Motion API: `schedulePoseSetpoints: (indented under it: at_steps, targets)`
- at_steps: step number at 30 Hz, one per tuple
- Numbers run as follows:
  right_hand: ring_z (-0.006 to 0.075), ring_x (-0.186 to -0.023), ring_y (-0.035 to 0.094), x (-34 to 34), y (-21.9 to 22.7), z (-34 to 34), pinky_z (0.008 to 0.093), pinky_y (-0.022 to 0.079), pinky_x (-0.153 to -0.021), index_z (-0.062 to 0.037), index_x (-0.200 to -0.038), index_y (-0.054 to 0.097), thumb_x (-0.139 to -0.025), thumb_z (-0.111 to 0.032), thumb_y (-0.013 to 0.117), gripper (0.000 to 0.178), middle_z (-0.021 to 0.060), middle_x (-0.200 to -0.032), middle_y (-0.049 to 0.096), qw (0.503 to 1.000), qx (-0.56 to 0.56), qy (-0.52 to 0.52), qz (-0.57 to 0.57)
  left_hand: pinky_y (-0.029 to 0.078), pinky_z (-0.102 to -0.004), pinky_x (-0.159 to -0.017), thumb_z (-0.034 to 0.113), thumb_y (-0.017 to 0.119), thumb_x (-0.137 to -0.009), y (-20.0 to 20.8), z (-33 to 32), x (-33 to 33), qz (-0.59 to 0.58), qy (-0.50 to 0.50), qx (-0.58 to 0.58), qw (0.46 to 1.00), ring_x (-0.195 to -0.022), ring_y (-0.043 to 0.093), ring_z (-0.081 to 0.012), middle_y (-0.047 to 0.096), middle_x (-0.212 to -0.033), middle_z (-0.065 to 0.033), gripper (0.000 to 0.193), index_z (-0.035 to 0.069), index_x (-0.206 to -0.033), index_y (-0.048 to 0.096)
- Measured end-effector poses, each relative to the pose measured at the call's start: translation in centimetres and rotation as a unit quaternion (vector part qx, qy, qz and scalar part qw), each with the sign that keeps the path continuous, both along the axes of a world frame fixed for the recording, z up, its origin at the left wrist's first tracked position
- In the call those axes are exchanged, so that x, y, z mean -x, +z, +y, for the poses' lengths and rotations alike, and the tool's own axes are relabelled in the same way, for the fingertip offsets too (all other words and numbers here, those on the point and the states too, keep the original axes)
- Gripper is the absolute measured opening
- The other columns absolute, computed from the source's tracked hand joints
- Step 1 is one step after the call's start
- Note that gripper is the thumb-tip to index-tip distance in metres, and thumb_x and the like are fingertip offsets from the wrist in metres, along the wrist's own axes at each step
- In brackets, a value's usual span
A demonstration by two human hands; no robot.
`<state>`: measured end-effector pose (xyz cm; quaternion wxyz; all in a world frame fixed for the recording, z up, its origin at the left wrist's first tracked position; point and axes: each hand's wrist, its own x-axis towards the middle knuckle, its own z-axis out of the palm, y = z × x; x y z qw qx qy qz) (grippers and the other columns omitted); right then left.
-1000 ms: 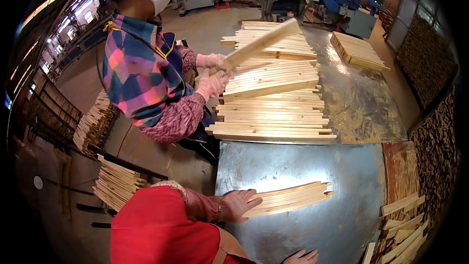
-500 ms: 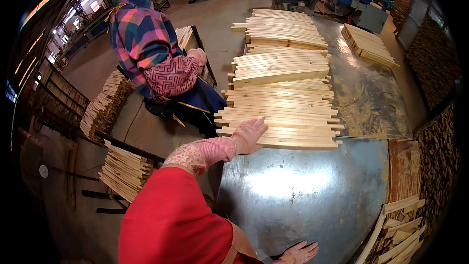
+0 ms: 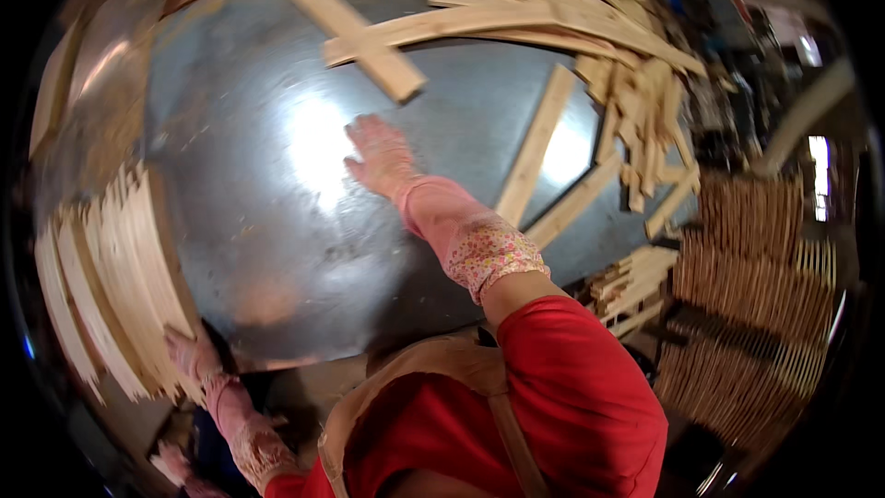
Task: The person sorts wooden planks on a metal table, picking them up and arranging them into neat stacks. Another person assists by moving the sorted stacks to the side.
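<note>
My left hand (image 3: 191, 354) rests against the near end of the outermost strip in a row of pale wooden strips (image 3: 138, 267), laid side by side at the left of the metal tabletop (image 3: 267, 267). Its fingers look extended and grip nothing. Stretched out over the middle of the table, my right hand (image 3: 380, 159) is open, fingers spread, with nothing in it. Just beyond it lies the end of a loose wooden board (image 3: 355, 32), crossed by a long slat (image 3: 442, 24). Another board (image 3: 539, 143) lies to the right of that hand.
A jumble of offcuts (image 3: 645, 111) covers the table's far right. Stacked strips (image 3: 631, 286) stand beside the right edge, with tall piles of brownish wood (image 3: 747, 304) beyond. Another person's hand (image 3: 171, 461) shows at the lower left, near my left forearm.
My view has swung to the right, bringing the loose boards into sight. My right arm now reaches out over the table. My left hand stays by the strip row, at its edge.
</note>
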<state>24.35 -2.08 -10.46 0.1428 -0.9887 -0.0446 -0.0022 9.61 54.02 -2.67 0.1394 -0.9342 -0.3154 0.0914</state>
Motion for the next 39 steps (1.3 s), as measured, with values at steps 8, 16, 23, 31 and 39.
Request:
schedulePoseSetpoints:
  at_steps: [8,16,23,31,39]
  targets:
    - [0.0438,-0.140,0.059,11.0,8.6,-22.7,0.0493,0.048,-0.119,-0.0053,-0.156,0.058,-0.079,-0.037,0.089,0.088,0.0269,-0.145,0.066,0.885,-0.043,-0.462,0.034,0.047,-0.0523,-0.118,0.029,0.074,-0.095,1.4,-11.2,-2.4,-0.196,-0.170,0.076,0.963,-0.139,0.059,-0.0441,0.061,-0.153,-0.0252,0.069,0.004,-0.157,0.054]
    - [0.0336,-0.139,0.059,16.7,6.2,-13.1,0.0440,0.046,-0.117,0.0007,-0.165,0.043,-0.104,-0.021,0.071,0.071,0.0236,-0.155,0.061,0.656,-0.669,-0.349,-0.037,0.046,-0.0384,-0.117,0.028,0.078,-0.094,2.6,-48.9,-1.8,0.102,-0.144,0.735,0.655,-0.133,0.062,-0.0299,0.067,-0.142,-0.0223,0.088,-0.006,-0.165,0.040]
    - [0.0437,-0.148,0.052,-3.6,10.0,-16.4,0.0518,0.040,-0.126,-0.0075,-0.162,0.053,-0.096,-0.038,0.079,0.077,0.0226,-0.156,0.061,0.998,-0.038,0.049,-0.021,0.056,-0.0450,-0.104,0.036,0.084,-0.086,6.3,-43.8,-4.7,-0.089,0.010,0.616,0.783,-0.116,0.072,-0.0369,0.074,-0.123,-0.0237,0.082,-0.002,-0.152,0.051]
    - [0.0399,-0.141,0.053,-17.9,7.3,-16.1,0.0553,0.046,-0.116,-0.0183,-0.156,0.054,-0.083,-0.047,0.084,0.084,0.0157,-0.148,0.062,0.991,0.111,0.046,0.063,0.058,-0.0480,-0.102,0.042,0.084,-0.085,6.0,-40.8,-24.7,-0.173,-0.012,0.415,0.893,-0.123,0.070,-0.0411,0.070,-0.131,-0.0256,0.092,0.004,-0.158,0.044]
    - [0.0370,-0.130,0.059,-12.5,8.3,-15.2,0.0531,0.051,-0.106,-0.0206,-0.151,0.061,-0.083,-0.058,0.081,0.080,0.0150,-0.134,0.066,0.979,0.163,0.023,0.123,0.057,-0.0440,-0.105,0.028,0.078,-0.084,3.2,-40.6,-26.2,-0.008,-0.062,0.456,0.888,-0.134,0.064,-0.0399,0.065,-0.142,-0.0277,0.098,0.006,-0.169,0.035]
